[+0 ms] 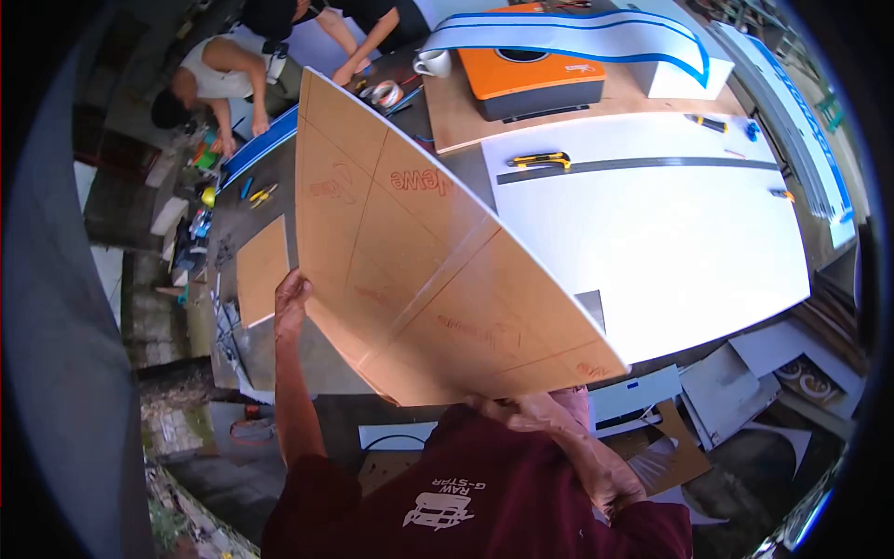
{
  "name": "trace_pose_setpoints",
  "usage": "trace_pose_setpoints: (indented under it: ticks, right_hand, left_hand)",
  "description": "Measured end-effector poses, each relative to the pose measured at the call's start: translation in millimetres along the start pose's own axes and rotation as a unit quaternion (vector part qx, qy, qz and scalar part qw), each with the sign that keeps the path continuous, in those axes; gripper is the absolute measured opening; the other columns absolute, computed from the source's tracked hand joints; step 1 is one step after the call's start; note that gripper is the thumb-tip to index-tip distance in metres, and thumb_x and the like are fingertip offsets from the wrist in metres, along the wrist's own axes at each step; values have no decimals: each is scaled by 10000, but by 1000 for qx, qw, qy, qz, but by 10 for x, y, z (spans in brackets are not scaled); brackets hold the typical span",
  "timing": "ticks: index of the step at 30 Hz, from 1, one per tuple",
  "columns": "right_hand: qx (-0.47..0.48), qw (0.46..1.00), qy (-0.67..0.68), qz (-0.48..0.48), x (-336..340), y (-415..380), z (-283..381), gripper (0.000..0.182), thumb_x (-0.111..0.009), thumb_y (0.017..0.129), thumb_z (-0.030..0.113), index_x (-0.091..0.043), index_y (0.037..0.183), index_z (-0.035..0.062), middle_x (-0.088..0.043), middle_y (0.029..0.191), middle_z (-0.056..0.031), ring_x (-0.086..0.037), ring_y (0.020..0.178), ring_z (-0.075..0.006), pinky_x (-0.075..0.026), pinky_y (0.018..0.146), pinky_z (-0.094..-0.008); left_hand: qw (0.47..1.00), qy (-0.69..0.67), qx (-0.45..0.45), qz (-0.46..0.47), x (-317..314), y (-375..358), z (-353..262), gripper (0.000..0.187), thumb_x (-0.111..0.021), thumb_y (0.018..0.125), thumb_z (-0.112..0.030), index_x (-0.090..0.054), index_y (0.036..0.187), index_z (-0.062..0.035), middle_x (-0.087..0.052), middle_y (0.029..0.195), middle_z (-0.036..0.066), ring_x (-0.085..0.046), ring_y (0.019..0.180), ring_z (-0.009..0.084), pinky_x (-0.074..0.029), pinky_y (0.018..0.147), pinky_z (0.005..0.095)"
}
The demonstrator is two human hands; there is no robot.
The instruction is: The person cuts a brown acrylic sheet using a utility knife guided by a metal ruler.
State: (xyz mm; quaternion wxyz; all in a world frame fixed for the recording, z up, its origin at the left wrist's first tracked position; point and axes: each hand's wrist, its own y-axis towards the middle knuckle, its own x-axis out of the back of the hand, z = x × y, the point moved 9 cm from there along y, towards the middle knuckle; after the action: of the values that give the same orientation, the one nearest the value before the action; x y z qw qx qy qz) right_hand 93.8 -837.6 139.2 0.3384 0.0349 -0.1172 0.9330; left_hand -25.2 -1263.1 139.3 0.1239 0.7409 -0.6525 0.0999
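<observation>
A large sheet [410,242] with a brown paper face, red printing and a thin white edge is held up in front of me at a tilt. My left hand [291,287] is closed on its left edge, thumb on the brown face. Close to my chest, my right hand [512,410] grips the bottom edge, its fingers partly hidden. Behind the sheet lies a big white panel [652,252] on the table, partly covered by it. A dark metal ruler [643,170] and a yellow-black utility knife [542,161] rest on that panel.
Two people work at the far left, one with hands on a blue strip [265,144]. An orange-and-black box [535,79], a white mug [432,63] and a curved blue-white strip [577,37] stand at the back. A smaller brown board [264,270] lies left; offcuts [726,396] lie lower right.
</observation>
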Motion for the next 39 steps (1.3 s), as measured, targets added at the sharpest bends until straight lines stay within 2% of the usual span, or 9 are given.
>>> trace_pose_setpoints:
  ticks: [3,5,7,21,24,28,32,34,39]
  right_hand:
    - [318,940,-110,-57,-165,-195,287,216,-684,873,105,-649,1068,20,-657,908,-158,-649,808,-255,-516,672,-354]
    - [331,942,-56,-27,-226,-235,278,200,-685,873,125,-642,1023,0,-651,813,-181,-656,702,-277,-518,603,-373]
    - [140,981,95,95,-345,-135,105,220,-688,875,146,-628,1010,-17,-648,771,-189,-649,642,-299,-515,580,-390]
    - [197,974,69,87,-601,-94,179,286,-685,890,167,-622,1135,33,-645,1013,-168,-634,918,-271,-507,761,-377]
    - [269,960,-62,36,-627,-251,194,321,-689,890,174,-624,1183,63,-638,1102,-155,-620,1006,-260,-502,828,-374]
    - [397,786,-438,-183,-749,-608,114,374,-693,889,183,-626,1249,103,-630,1219,-137,-600,1122,-246,-494,917,-371]
    - [127,970,-7,-205,28,-590,-350,355,-711,894,175,-610,1200,25,-662,1091,-139,-628,1022,-285,-513,875,-366]
    - [-111,909,346,-204,212,-750,-836,374,-716,895,169,-602,1220,23,-650,1143,-121,-605,1080,-275,-495,936,-364]
    - [-77,742,577,-331,933,-1472,-1437,592,-784,809,61,-485,1317,9,-584,1254,-116,-552,1172,-275,-477,993,-427]
  left_hand:
    - [1000,0,27,-4,95,-228,260,420,-713,895,-285,-629,1224,-39,-660,1125,-9,-567,1100,123,-409,980,312]
    - [1000,-1,14,-8,47,-372,231,464,-715,897,-279,-605,1280,-41,-658,1166,-4,-564,1117,125,-404,994,314]
    - [999,-13,37,-22,-38,-539,143,462,-701,905,-241,-588,1301,-31,-662,1140,-16,-570,1087,108,-399,985,295]
    - [996,-32,76,-25,226,-679,640,526,-723,888,-253,-567,1339,-33,-666,1122,-22,-563,1042,82,-405,950,268]
    - [997,-31,73,-5,228,-648,666,537,-718,889,-225,-548,1361,-35,-667,1112,-19,-563,1033,84,-407,943,268]
    - [996,-33,84,21,121,-582,572,533,-689,899,-152,-512,1377,6,-636,1266,75,-561,1191,160,-377,1054,320]
    - [994,37,99,40,-290,-357,473,465,-665,924,-165,-553,1349,-13,-674,1171,19,-598,1091,119,-419,1001,294]
    - [991,90,92,48,-630,-169,408,403,-629,941,-100,-564,1326,1,-660,1191,32,-589,1093,127,-428,984,278]
    - [986,138,56,74,-2249,229,-437,381,-622,926,-66,-584,1299,-1,-667,1144,79,-604,1047,151,-448,935,261]
